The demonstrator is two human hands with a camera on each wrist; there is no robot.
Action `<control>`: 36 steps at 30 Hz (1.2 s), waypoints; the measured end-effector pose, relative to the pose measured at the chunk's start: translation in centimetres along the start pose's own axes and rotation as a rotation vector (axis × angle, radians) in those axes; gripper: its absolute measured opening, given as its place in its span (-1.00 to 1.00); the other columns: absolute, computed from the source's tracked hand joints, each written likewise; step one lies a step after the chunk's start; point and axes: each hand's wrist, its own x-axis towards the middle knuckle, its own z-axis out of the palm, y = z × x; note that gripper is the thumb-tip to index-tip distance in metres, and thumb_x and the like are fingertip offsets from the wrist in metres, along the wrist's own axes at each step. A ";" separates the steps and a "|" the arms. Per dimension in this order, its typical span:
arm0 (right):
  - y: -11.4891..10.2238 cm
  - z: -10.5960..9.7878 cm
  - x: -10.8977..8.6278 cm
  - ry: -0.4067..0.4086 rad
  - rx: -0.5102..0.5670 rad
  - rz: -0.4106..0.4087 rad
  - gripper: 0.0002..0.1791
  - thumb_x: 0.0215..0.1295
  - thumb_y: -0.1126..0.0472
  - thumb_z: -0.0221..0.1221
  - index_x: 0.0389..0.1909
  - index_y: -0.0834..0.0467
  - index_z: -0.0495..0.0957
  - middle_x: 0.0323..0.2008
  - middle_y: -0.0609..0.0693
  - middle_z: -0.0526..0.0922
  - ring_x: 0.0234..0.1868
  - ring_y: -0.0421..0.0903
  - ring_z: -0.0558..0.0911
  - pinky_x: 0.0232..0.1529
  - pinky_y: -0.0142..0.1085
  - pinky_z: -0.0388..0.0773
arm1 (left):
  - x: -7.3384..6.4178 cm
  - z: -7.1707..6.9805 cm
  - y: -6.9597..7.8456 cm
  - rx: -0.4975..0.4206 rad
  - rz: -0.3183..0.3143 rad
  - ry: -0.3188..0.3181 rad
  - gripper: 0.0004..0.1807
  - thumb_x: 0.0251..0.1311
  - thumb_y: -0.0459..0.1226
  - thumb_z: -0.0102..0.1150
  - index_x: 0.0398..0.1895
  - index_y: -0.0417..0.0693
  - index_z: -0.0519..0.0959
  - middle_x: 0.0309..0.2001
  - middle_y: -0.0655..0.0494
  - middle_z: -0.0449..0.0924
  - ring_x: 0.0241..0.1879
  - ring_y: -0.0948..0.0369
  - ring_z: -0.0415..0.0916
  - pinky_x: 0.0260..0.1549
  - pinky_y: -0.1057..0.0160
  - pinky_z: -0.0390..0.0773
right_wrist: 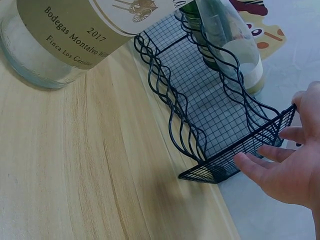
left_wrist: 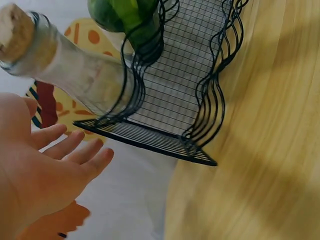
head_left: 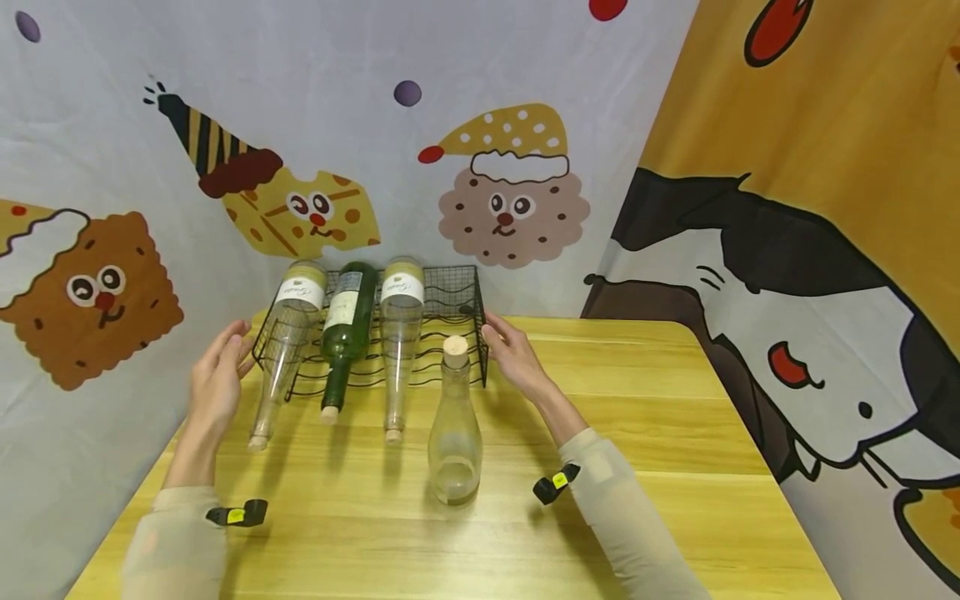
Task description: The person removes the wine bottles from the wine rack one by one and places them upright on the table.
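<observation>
Well, from here I judge the left hand [head_left: 214, 382] and right hand [head_left: 517, 353] — both loosely extended — flank the rack [head_left: 452, 283] on the table [head_left: 637, 375] to steady it, its shape keeping 3 bottles [head_left: 342, 315] from rolling.

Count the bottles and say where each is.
4. A left-hand clear bottle, a green bottle and a second clear bottle rest side by side on the wire rack; an upright clear bottle stands on the table in front of it. None appears hidden.

Black wire rack [head_left: 448, 292], three corked bottles [head_left: 347, 333] lying across; clear corked bottle [head_left: 455, 433] upright nearby.
</observation>
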 end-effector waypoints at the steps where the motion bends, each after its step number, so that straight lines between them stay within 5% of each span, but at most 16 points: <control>1: 0.0 0.0 0.0 0.000 -0.003 0.002 -0.28 0.88 -0.16 -0.03 0.83 0.06 0.18 0.83 0.17 0.18 0.74 0.30 0.37 0.64 0.24 0.54 | 0.2 0.0 -0.3 -0.056 -0.022 -0.017 -0.26 0.86 0.16 -0.36 0.89 0.10 0.05 0.87 0.03 0.06 0.83 -0.03 0.11 0.47 0.60 0.50; 5: 0.1 0.1 0.1 -0.002 -0.004 0.002 -0.29 0.88 -0.15 -0.03 0.82 0.07 0.19 0.82 0.18 0.19 0.73 0.31 0.39 0.63 0.24 0.55 | 1.0 0.0 -1.4 -0.243 -0.104 -0.084 -0.20 0.84 0.22 -0.36 0.90 0.07 -0.04 0.90 0.11 -0.09 0.85 -0.18 -0.10 0.69 0.43 0.34; 9: 0.0 0.1 0.0 -0.001 -0.014 0.003 -0.29 0.88 -0.15 -0.03 0.82 0.06 0.20 0.82 0.18 0.20 0.71 0.32 0.42 0.63 0.21 0.57 | 1.6 0.5 -1.9 -0.300 -0.157 -0.120 -0.18 0.83 0.25 -0.41 0.91 0.08 -0.10 0.92 0.13 -0.24 0.86 -0.22 -0.22 0.82 0.29 0.16; 15: 0.0 0.2 0.0 0.001 -0.019 0.004 -0.29 0.89 -0.15 -0.06 0.83 0.07 0.17 0.82 0.18 0.19 0.71 0.31 0.41 0.63 0.19 0.56 | 2.1 1.2 -2.2 -0.315 -0.167 -0.117 -0.16 0.81 0.27 -0.37 0.91 0.10 -0.09 0.91 0.07 -0.19 0.85 -0.25 -0.18 0.39 0.59 0.47; 19: 0.1 0.1 0.1 0.008 -0.004 -0.001 -0.29 0.89 -0.13 -0.05 0.83 0.09 0.17 0.82 0.18 0.18 0.73 0.32 0.39 0.66 0.25 0.51 | 2.4 1.4 -2.4 -0.322 -0.178 -0.113 -0.18 0.81 0.25 -0.35 0.91 0.10 -0.07 0.91 0.06 -0.16 0.85 -0.23 -0.13 0.16 0.66 0.51; 24: 0.2 0.1 0.2 0.008 0.004 -0.005 -0.30 0.89 -0.12 -0.05 0.83 0.08 0.18 0.83 0.18 0.17 0.74 0.31 0.37 0.66 0.29 0.49 | 2.7 1.6 -2.7 -0.343 -0.241 -0.127 -0.19 0.81 0.26 -0.32 0.91 0.20 -0.09 0.92 0.10 -0.21 0.86 -0.10 -0.11 0.21 0.64 0.52; 26: 0.2 0.0 0.1 0.007 0.002 -0.007 -0.30 0.89 -0.12 -0.05 0.83 0.09 0.18 0.83 0.19 0.17 0.74 0.31 0.37 0.66 0.28 0.49 | 2.8 1.6 -2.8 -0.362 -0.255 -0.127 -0.20 0.81 0.25 -0.32 0.90 0.19 -0.10 0.92 0.11 -0.24 0.87 -0.05 -0.16 0.40 0.59 0.48; 31: 0.0 0.0 0.0 0.008 -0.009 -0.006 -0.29 0.89 -0.13 -0.05 0.83 0.09 0.17 0.83 0.16 0.17 0.74 0.29 0.37 0.65 0.22 0.54 | 2.9 2.1 -2.9 -0.309 -0.271 -0.087 -0.16 0.77 0.30 -0.30 0.89 0.17 -0.03 0.91 0.09 -0.19 0.80 0.09 0.04 0.36 0.60 0.44; 36: 0.1 -0.1 0.0 0.010 -0.018 -0.002 -0.28 0.89 -0.13 -0.05 0.83 0.12 0.17 0.83 0.18 0.18 0.73 0.31 0.39 0.65 0.20 0.54 | 3.0 2.4 -2.8 -0.311 -0.281 -0.058 -0.14 0.77 0.30 -0.26 0.89 0.09 -0.01 0.87 0.08 -0.04 0.29 0.41 0.40 0.04 0.60 0.52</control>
